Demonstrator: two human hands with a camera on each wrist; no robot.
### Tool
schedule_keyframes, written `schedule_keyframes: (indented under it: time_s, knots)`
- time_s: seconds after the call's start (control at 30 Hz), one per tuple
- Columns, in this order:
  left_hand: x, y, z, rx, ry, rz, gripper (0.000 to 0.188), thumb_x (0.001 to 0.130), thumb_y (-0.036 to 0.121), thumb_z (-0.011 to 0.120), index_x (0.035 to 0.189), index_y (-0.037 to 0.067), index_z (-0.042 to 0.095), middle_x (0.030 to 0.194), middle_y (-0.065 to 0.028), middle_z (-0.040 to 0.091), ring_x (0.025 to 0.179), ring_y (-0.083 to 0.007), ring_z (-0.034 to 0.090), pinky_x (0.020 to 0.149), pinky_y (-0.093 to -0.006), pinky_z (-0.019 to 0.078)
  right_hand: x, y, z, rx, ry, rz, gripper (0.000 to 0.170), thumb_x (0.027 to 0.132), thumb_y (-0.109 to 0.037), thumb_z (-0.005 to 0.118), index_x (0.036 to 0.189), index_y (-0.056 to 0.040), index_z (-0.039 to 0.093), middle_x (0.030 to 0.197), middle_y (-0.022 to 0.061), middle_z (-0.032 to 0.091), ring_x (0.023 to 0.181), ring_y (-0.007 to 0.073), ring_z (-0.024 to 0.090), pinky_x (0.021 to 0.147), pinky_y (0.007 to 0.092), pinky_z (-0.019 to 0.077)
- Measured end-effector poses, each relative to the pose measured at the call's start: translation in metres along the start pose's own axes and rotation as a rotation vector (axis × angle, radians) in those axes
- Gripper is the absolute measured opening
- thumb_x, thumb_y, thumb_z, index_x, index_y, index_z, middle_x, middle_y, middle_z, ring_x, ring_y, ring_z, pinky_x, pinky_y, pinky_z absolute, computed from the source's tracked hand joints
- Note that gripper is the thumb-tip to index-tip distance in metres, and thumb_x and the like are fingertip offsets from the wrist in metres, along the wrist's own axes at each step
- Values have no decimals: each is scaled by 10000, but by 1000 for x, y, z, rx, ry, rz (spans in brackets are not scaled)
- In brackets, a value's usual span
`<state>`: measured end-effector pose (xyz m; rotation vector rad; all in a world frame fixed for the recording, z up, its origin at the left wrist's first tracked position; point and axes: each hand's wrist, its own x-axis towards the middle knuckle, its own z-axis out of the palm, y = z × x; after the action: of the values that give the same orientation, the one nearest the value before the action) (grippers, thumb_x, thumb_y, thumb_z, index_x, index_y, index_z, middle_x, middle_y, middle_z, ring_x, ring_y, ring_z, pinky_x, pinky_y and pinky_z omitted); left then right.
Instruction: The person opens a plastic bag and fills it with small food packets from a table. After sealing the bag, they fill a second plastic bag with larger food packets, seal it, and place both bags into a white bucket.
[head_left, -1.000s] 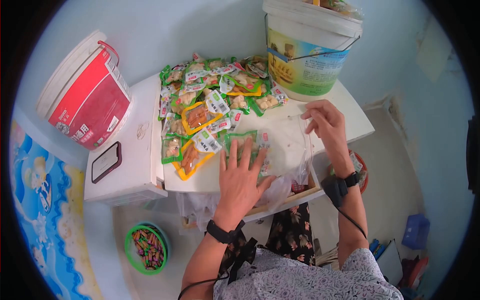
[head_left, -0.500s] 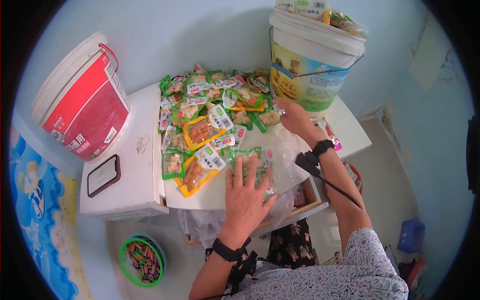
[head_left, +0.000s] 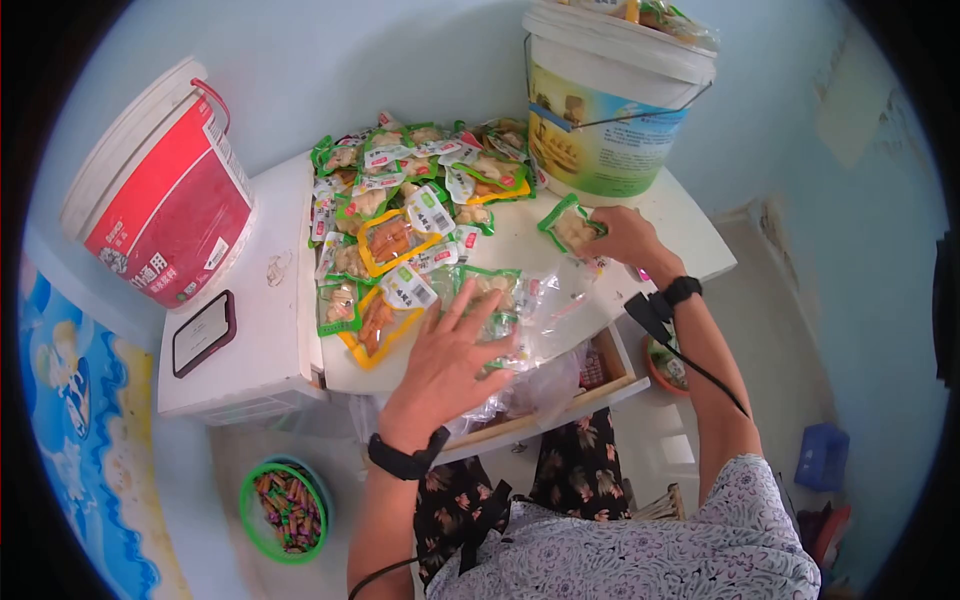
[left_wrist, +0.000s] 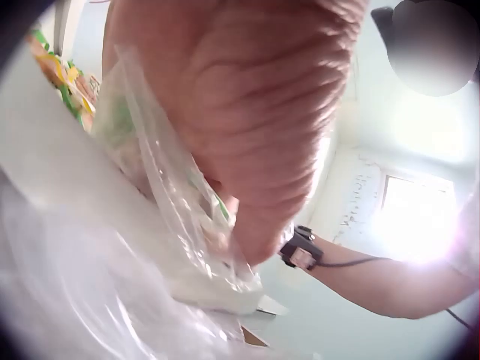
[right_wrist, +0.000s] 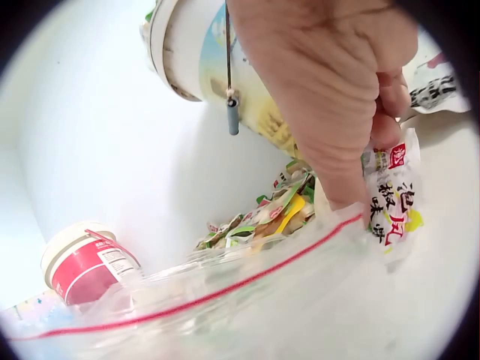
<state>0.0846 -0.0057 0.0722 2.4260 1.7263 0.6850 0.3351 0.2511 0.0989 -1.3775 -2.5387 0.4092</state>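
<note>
Clear plastic first, folks: we've got a thin bag (head_left: 550, 300) lying on the white table (head_left: 505, 240), and we'll make it the centre of our clock in the head view. Green-edged packets show through it, and over its eight o'clock side we see the left hand (head_left: 455, 345), fingers extended and spread, resting on the plastic, gripping nothing. Up at one o'clock, there's the action: the right hand (head_left: 632, 240) pinches a green-edged snack packet (head_left: 570, 224) by its right side, pale pieces visible through the window. Beyond it, on that same one o'clock line, stands a white bucket (head_left: 610, 115) with a wrapped picture label. Swing round to between ten and eleven and we have the heap of snack packets (head_left: 395, 175), green borders mixed with yellow ones. Nearer ten, a red-labelled bucket (head_left: 165, 190); at nine, a phone (head_left: 203, 333) lying face up. Down at eight, a green basket (head_left: 285, 508) of small wrapped items sits on the floor, while at six we spot a pulled-out drawer (head_left: 590, 405).
</note>
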Motion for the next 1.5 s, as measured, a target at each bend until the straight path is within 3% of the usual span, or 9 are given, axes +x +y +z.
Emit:
schedule_keyframes:
  time_s: [0.13,0.23,0.37,0.47,0.53,0.77,0.97,1.27,1.5]
  knots:
    - [-8,13,-14,77,-20,-23,479,819,289,787,1281,171,738,1601,-127,444,1557,-356,269,1229,-558,270,-50,2,5,171,181,70,476,706,-415,882,959,-41,730,838,132,701,808,287,667,773,427,516]
    - [-8,42,-21,43,147,-24,524,843,293,788,1323,106,694,1552,-160,486,1474,-374,402,1184,-502,361,-73,24,6,284,226,44,421,771,-343,873,1003,-21,730,761,59,629,741,173,579,705,357,449]
    - [2,63,-8,-37,439,-104,530,853,327,808,1252,7,666,1267,-168,616,1142,-366,602,942,-461,509,-119,20,-8,597,335,99,296,835,-228,841,1027,-14,770,830,43,654,702,173,536,851,349,485]
    - [20,80,-10,-30,515,-166,463,843,319,830,1149,3,684,1066,-133,653,944,-337,639,811,-430,525,-146,6,-17,507,500,-15,280,877,-205,810,1064,-5,751,859,6,643,733,115,542,802,297,473]
    - [32,93,-6,-15,533,-133,450,825,327,847,1089,2,683,980,-120,637,879,-328,626,766,-439,514,-167,-10,-25,808,446,12,277,902,-186,790,1093,4,723,892,-10,653,768,85,546,768,273,465]
    - [59,127,27,136,392,-137,565,783,438,846,1072,-2,641,1003,-134,610,936,-325,636,745,-433,533,-203,2,-11,990,471,84,194,957,-135,741,1056,0,643,935,-8,654,834,52,564,723,240,461]
    - [58,129,56,109,225,-202,406,786,321,828,966,32,608,965,-119,600,930,-321,642,732,-443,538,-224,15,9,1177,635,170,164,975,-135,722,1028,-17,621,930,-13,654,831,42,577,742,231,470]
    - [53,127,64,-112,437,-97,108,896,72,711,956,60,622,817,-87,604,668,-308,631,596,-415,495,-223,-1,33,1449,655,266,173,982,-134,708,1090,-10,654,980,19,703,859,61,642,759,247,520]
    - [50,135,61,-53,518,-36,106,911,43,695,986,62,623,833,-92,614,691,-311,635,579,-407,495,-199,-31,33,1480,445,207,187,973,-129,712,1091,6,657,964,35,713,840,63,646,736,246,516]
